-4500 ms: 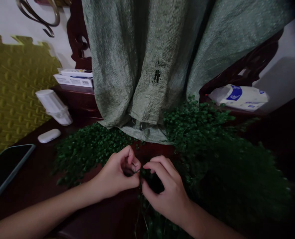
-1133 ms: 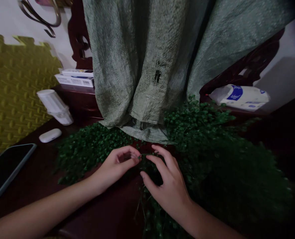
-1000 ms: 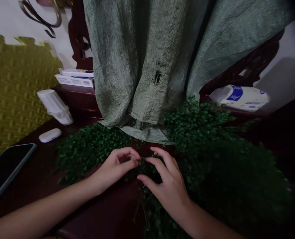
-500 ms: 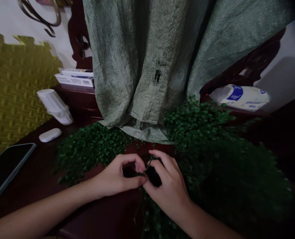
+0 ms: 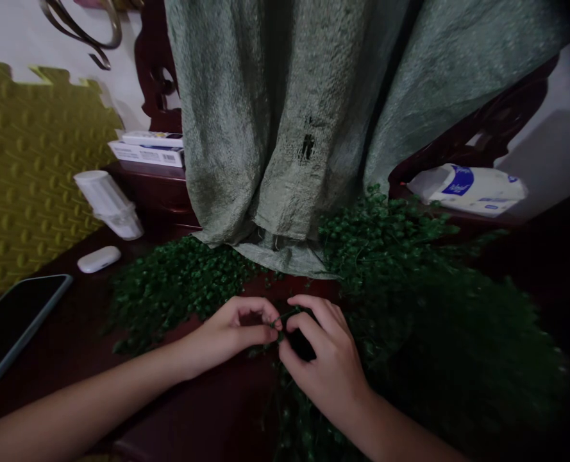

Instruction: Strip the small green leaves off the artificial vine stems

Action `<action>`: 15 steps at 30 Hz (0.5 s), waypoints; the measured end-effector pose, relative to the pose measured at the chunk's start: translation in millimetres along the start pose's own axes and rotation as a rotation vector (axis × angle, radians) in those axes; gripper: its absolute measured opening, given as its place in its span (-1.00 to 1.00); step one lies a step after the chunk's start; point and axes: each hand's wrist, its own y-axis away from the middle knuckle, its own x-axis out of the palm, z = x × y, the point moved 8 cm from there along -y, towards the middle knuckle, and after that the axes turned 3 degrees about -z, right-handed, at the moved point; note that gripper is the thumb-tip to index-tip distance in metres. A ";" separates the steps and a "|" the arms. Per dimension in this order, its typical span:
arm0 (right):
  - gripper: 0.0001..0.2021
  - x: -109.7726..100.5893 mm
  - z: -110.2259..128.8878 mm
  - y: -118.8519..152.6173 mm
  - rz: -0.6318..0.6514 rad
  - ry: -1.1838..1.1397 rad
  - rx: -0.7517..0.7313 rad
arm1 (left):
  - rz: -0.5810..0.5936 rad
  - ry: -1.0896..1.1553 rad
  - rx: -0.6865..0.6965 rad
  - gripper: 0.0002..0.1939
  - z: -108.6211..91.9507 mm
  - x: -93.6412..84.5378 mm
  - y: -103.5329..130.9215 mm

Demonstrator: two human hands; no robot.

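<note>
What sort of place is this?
Probably a room in a home, though no wider view confirms it. Signs: carved dark furniture, a yellow foam mat at the left, and a white packet, likely tissues, at the right.

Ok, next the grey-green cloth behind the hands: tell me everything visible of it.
The grey-green cloth looks coarsely woven, like sacking. It hangs in deep vertical folds, its top out of frame, partly covering dark carved wood. A ragged hole with stray threads shows in the middle fold. Its creased lower edge reaches the dark red table, between the left green heap and the right green heap, seemingly meeting both. Neither left hand nor right hand touches it.
</note>
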 end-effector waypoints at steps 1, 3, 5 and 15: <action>-0.89 -0.8 0.3 -0.3 -0.005 -0.012 -0.005 | -0.006 0.031 -0.021 -0.89 1.9 -1.0 -0.5; -0.85 -2.7 0.7 -0.8 -0.015 -0.043 -0.009 | -0.026 0.094 -0.057 -0.87 4.5 -3.1 -1.0; -0.79 -4.8 0.6 -1.4 -0.026 -0.089 -0.005 | -0.052 0.148 -0.083 -0.87 5.4 -5.1 -0.5; -0.86 -7.3 5.8 -0.2 -0.024 -0.113 -0.074 | -0.048 0.222 -0.102 -0.87 6.8 -5.6 -0.1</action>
